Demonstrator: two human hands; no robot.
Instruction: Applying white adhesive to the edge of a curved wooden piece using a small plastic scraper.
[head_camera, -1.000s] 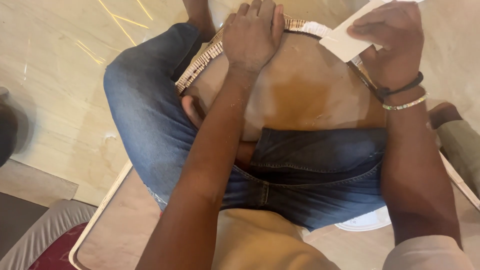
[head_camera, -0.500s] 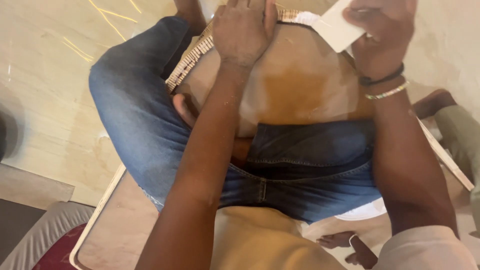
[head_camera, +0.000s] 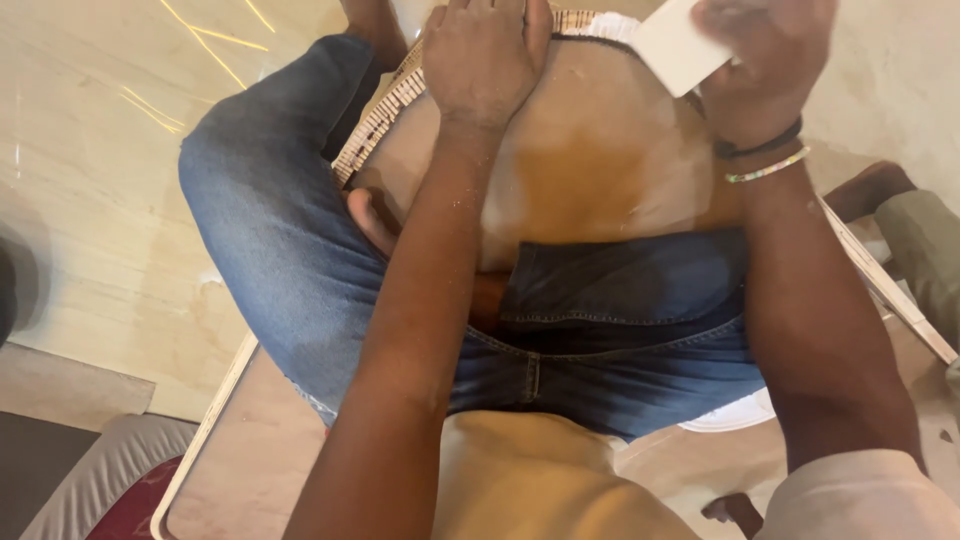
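The left hand (head_camera: 487, 55) lies flat, grip open, on the tan round woven-rimmed board (head_camera: 590, 170) across the lap. The right hand (head_camera: 765, 60) pinches a white rectangular block (head_camera: 678, 45) against its far edge.

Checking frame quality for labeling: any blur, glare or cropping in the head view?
Head view: right hand and the white card it holds are motion-blurred and cut by the top edge; left hand on the round drumhead is fairly sharp; bright streaks of glare on the floor at upper left.
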